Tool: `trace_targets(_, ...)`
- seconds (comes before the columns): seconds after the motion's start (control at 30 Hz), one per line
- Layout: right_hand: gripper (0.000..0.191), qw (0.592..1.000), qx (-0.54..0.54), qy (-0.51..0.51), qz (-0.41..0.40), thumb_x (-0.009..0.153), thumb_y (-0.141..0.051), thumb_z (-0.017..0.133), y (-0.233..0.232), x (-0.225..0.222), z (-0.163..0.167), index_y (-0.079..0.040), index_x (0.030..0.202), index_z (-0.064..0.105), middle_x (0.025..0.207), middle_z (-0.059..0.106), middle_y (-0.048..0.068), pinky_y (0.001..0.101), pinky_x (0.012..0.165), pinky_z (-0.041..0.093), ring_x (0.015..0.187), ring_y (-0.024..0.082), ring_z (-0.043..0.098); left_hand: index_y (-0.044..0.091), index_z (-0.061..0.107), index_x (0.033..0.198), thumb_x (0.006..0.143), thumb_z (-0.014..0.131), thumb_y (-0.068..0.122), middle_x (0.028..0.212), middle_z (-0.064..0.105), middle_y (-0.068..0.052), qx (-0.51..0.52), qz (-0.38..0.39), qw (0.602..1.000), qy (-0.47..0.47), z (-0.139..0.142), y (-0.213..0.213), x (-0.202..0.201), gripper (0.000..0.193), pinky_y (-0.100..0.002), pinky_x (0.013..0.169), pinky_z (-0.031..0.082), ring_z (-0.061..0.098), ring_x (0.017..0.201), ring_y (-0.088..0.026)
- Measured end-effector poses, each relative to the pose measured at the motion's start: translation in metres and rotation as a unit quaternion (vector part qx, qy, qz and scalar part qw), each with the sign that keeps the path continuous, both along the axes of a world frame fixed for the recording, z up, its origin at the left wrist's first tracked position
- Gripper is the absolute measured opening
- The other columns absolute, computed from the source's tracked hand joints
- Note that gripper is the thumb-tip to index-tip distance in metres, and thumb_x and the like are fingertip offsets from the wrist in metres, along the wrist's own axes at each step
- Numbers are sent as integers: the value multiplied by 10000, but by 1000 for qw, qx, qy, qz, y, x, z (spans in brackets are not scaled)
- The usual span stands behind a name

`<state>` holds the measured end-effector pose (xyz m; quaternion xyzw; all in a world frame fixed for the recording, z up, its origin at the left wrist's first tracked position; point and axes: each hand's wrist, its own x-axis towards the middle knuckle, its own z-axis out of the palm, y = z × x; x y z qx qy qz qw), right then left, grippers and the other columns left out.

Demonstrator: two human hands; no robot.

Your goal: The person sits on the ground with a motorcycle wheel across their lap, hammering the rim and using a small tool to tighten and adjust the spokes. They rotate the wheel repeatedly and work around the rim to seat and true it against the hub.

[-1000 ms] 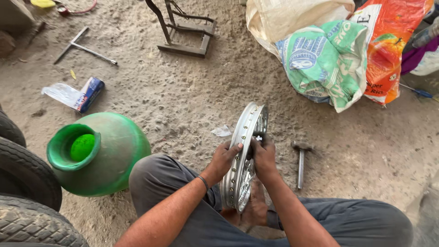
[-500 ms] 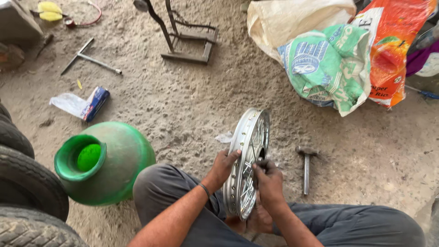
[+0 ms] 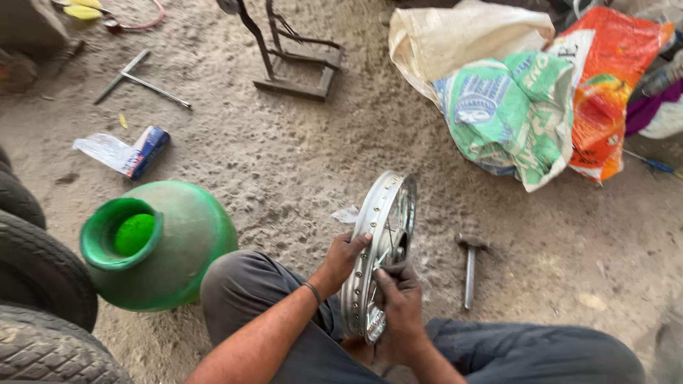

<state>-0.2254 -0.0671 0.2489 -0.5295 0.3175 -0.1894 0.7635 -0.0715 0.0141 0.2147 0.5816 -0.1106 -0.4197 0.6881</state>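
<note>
Left to right from my remote seat: tyres (image 3: 35, 284) and a green pot (image 3: 160, 245) crowd the sandy floor (image 3: 284, 163). My left hand (image 3: 343, 259) curls its fingers over the upright wheel rim (image 3: 380, 242) between my knees; my right hand (image 3: 400, 306) pinches a spoke inside. A hammer (image 3: 469, 267) lies just beside, sacks (image 3: 519, 107) beyond.

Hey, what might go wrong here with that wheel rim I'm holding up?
The rim stands on edge on loose sandy ground, steadied only by the left hand; it might tip or roll. The right hand works among thin spokes, so fingers may get pinched. The hammer lies close enough to trip on.
</note>
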Motion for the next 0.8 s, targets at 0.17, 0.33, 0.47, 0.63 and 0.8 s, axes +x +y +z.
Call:
trace_targets(0.17, 81, 995, -10, 89, -51, 991, -134, 613, -39, 29, 8, -55, 974, 604, 728, 601, -10, 248, 493, 512, 569, 68, 583, -47, 710, 1158, 993, 618, 374, 985, 749, -49, 3, 15, 999, -40, -3, -8, -2, 462, -268, 786, 554, 669, 857, -97)
trace_targets(0.33, 61, 988, -121, 95, 3, 967, -155, 597, -51, 74, 38, -104, 984, 625, 705, 639, 4, 254, 457, 508, 536, 92, 592, -39, 673, 1177, 980, 649, 297, 981, 728, -77, -116, -6, 988, 103, 8, -3, -6, 390, -295, 751, 571, 677, 817, -137)
trace_targets(0.47, 97, 997, -42, 56, -33, 960, -113, 679, -10, 29, 23, -78, 929, 594, 683, 571, -1, 249, 436, 412, 521, 71, 505, -29, 700, 1140, 952, 654, 326, 956, 747, -70, -62, 24, 996, 62, 19, 4, -2, 405, -285, 730, 575, 685, 796, -125)
trace_targets(0.63, 100, 1000, -26, 17, 2, 927, -107, 702, -11, 1, -27, -84, 886, 614, 649, 567, -15, 265, 418, 389, 490, 75, 471, -54, 720, 1071, 963, 648, 381, 885, 729, -91, -18, 7, 998, 67, 19, 6, 1, 454, -326, 679, 562, 666, 737, -159)
trace_targets(0.8, 151, 996, -44, 61, -48, 1000, -198, 647, -57, 41, -21, -54, 954, 646, 698, 603, -17, 270, 486, 430, 556, 87, 522, -3, 730, 1076, 942, 654, 385, 915, 744, -67, -2, 8, 999, 45, 2, -3, -3, 417, -339, 734, 562, 671, 766, -154)
